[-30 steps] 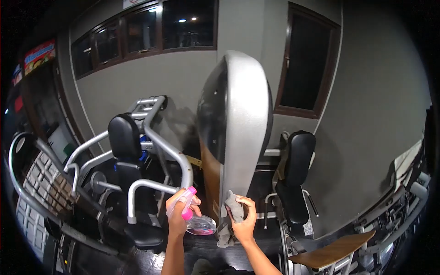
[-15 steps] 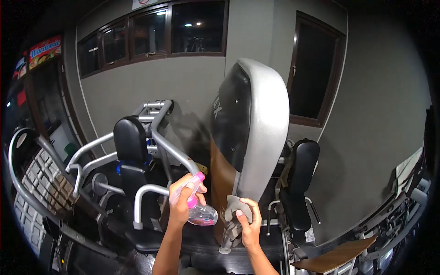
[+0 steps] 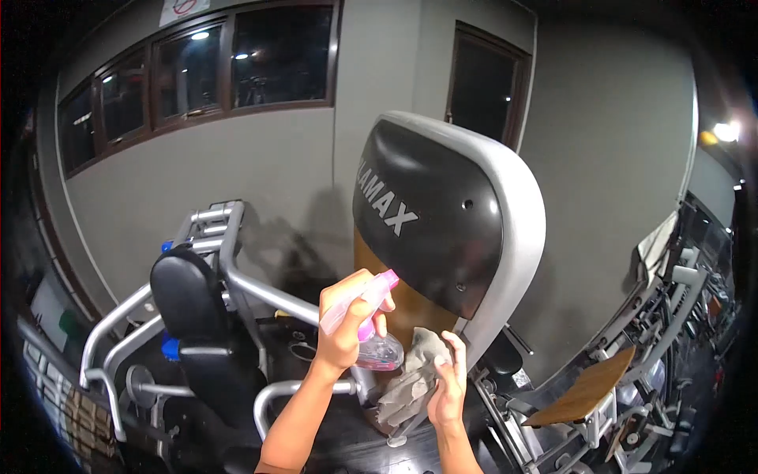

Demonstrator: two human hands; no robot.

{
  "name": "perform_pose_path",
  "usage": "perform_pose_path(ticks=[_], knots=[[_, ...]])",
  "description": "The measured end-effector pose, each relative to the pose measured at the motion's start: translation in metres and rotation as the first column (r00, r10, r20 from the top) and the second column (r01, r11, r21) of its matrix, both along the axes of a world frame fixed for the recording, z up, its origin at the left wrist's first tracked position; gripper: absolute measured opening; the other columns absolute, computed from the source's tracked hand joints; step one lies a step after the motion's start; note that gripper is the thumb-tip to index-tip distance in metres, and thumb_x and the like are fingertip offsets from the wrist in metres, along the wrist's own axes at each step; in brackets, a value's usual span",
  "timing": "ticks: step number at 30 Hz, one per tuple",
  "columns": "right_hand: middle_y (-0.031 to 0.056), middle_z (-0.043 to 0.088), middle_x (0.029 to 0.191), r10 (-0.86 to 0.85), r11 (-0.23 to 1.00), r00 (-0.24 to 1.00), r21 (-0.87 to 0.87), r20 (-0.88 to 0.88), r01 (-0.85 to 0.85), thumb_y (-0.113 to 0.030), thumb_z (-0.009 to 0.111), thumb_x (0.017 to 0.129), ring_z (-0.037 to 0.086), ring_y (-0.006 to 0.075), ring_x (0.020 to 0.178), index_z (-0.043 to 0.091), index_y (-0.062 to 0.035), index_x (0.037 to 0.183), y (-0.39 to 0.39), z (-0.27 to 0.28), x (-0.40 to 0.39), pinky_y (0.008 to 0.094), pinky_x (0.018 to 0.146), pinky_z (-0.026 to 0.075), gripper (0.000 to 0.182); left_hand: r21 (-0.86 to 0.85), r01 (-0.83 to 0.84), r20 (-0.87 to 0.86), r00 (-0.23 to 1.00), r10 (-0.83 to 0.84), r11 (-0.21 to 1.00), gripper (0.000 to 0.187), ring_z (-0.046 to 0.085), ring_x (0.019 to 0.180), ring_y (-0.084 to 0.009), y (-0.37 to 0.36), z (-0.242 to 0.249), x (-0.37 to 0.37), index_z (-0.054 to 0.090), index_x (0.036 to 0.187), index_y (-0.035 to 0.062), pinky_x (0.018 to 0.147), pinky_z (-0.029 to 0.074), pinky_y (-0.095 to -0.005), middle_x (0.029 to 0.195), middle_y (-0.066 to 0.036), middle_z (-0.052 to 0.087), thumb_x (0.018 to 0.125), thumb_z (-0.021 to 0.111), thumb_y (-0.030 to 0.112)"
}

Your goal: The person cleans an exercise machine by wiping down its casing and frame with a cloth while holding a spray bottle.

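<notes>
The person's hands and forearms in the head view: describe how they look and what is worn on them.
Both forearms are bare to the frame's bottom edge: no sleeves, gloves, watch or bands show. The left hand and right hand are ungloved, no rings visible. Short nails; slim forearms.

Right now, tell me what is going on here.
A person stands at a gym machine with a large grey and black cover. The left hand holds a pink spray bottle, its nozzle aimed toward the cover. The right hand presses a grey cloth against the cover's lower edge. A black padded seat with silver bars stands to the left.
</notes>
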State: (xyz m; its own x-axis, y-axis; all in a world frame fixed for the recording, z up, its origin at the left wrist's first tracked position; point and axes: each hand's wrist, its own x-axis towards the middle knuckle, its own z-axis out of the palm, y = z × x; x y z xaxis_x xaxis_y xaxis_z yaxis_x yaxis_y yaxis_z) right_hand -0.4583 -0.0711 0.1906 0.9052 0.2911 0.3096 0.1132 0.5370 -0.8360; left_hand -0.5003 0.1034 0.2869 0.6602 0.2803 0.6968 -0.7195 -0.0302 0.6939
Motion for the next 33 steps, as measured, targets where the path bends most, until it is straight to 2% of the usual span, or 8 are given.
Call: perform_pose_path(ticks=[6, 12, 16, 18, 20, 24, 32, 33], knots=[[0.0123, 0.048, 0.140, -0.254, 0.957, 0.958, -0.109, 0.135, 0.269, -0.005, 0.072, 0.083, 0.044, 0.0211, 0.132, 0.044, -0.0023, 0.143, -0.003, -0.007, -0.011, 0.0353, 0.113, 0.030, 0.066, -0.050, 0.237, 0.057, 0.970, -0.235, 0.970, 0.037, 0.056, 0.058, -0.0133, 0.016, 0.022, 0.027, 0.064, 0.092, -0.0079, 0.049, 0.047, -0.0255, 0.080, -0.009, 0.058, 0.094, 0.054, 0.028], [0.0134, 0.057, 0.131, -0.349, 0.916, 0.918, -0.137, 0.189, 0.377, -0.002, 0.072, 0.081, 0.051, 0.0221, 0.126, 0.057, -0.0002, 0.126, -0.013, 0.002, -0.022, 0.0361, 0.110, 0.034, 0.047, -0.089, 0.350, 0.101, 0.935, -0.341, 0.933, 0.038, 0.054, 0.057, -0.0121, 0.011, 0.022, 0.057, 0.064, 0.092, -0.0069, 0.047, 0.045, -0.0247, 0.077, -0.008, 0.056, 0.095, 0.053, 0.029], [0.0159, 0.055, 0.133, -0.500, 0.777, 0.756, -0.168, 0.423, 0.607, 0.004, 0.074, 0.079, 0.052, 0.0258, 0.127, 0.061, -0.0014, 0.120, -0.013, 0.008, -0.014, 0.0388, 0.109, 0.038, 0.044, -0.118, 0.341, 0.117, 0.937, -0.328, 0.933, 0.039, 0.055, 0.054, -0.0121, 0.009, 0.013, 0.067, 0.064, 0.092, -0.0072, 0.047, 0.045, -0.0245, 0.078, -0.008, 0.058, 0.095, 0.054, 0.031], [0.0174, 0.057, 0.129, -0.556, 0.593, 0.506, -0.111, 0.659, 0.797, 0.004, 0.077, 0.075, 0.054, 0.0271, 0.124, 0.064, -0.0023, 0.115, -0.012, 0.027, -0.009, 0.0402, 0.107, 0.040, 0.043, -0.121, 0.343, 0.093, 0.938, -0.333, 0.931, 0.038, 0.056, 0.054, -0.0124, 0.014, 0.008, 0.069, 0.065, 0.093, -0.0077, 0.047, 0.046, -0.0244, 0.078, -0.009, 0.059, 0.094, 0.055, 0.029], [0.0192, 0.063, 0.117, -0.482, 0.364, 0.246, -0.062, 0.841, 0.929, 0.001, 0.079, 0.067, 0.062, 0.0335, 0.111, 0.069, -0.0064, 0.110, -0.011, 0.065, -0.005, 0.0419, 0.098, 0.048, 0.044, -0.144, 0.362, 0.058, 0.932, -0.358, 0.921, 0.037, 0.057, 0.055, -0.0127, 0.021, 0.002, 0.069, 0.065, 0.092, -0.0079, 0.047, 0.046, -0.0243, 0.079, -0.009, 0.060, 0.093, 0.055, 0.027], [0.0153, 0.065, 0.117, -0.303, 0.110, -0.062, 0.100, 0.951, 0.989, 0.007, 0.074, 0.064, 0.063, 0.0336, 0.105, 0.070, -0.0111, 0.112, -0.003, 0.133, 0.027, 0.0409, 0.093, 0.051, 0.052, -0.183, 0.379, 0.048, 0.925, -0.377, 0.907, 0.037, 0.057, 0.055, -0.0133, 0.036, -0.012, 0.073, 0.065, 0.087, -0.0085, 0.048, 0.047, -0.0246, 0.078, -0.009, 0.060, 0.091, 0.055, 0.027], [0.0070, 0.063, 0.122, -0.014, -0.007, -0.123, 0.123, 0.992, 0.992, -0.002, 0.073, 0.068, 0.060, 0.0298, 0.102, 0.067, -0.0153, 0.116, 0.032, 0.184, 0.051, 0.0408, 0.088, 0.052, 0.050, -0.225, 0.386, 0.029, 0.920, -0.390, 0.895, 0.041, 0.058, 0.052, -0.0150, 0.055, -0.029, 0.080, 0.065, 0.083, -0.0089, 0.047, 0.046, -0.0251, 0.077, -0.011, 0.060, 0.090, 0.056, 0.030], [0.0065, 0.063, 0.122, 0.021, 0.022, -0.056, 0.055, 0.998, 0.998, -0.002, 0.073, 0.068, 0.060, 0.0291, 0.101, 0.068, -0.0150, 0.115, 0.032, 0.180, 0.047, 0.0404, 0.087, 0.052, 0.049, -0.242, 0.380, 0.026, 0.922, -0.385, 0.893, 0.041, 0.058, 0.052, -0.0155, 0.056, -0.032, 0.080, 0.064, 0.083, -0.0090, 0.047, 0.046, -0.0252, 0.077, -0.011, 0.060, 0.090, 0.056, 0.030]])
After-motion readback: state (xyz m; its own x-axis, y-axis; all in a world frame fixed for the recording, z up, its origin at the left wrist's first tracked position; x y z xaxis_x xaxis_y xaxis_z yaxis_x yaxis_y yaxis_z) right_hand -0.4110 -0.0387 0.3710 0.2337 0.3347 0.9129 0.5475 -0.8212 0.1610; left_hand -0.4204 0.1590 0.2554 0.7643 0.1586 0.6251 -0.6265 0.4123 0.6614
